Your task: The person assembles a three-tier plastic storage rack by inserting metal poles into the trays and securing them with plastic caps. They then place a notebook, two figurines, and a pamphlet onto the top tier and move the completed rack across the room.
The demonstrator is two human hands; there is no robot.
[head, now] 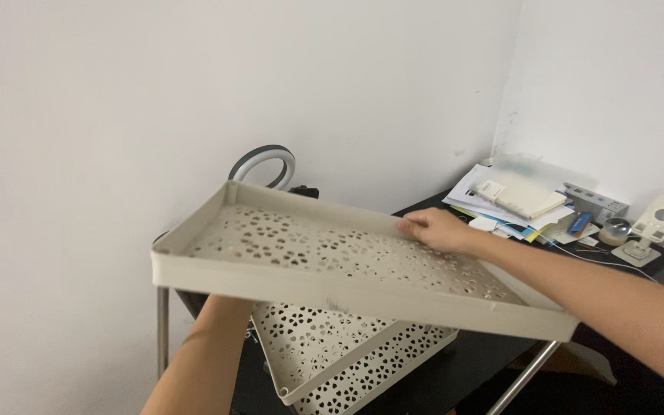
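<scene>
A cream plastic tray (194, 269) with a flower-pattern perforated bottom is held tilted in the air. My right hand (433, 228) grips its far rim from above. My left hand is hidden under the tray; only its forearm (201, 361) shows, reaching up to the tray's near underside. A second matching perforated tray (363, 369) lies below, resting at an angle on the dark surface.
A dark table (439, 376) with metal legs (162, 330) stands in the room's corner. At its back right lie a pile of papers and a notebook (512, 198), a white stand (655, 227), a tape roll (615, 230). A grey ring (264, 163) stands behind the tray.
</scene>
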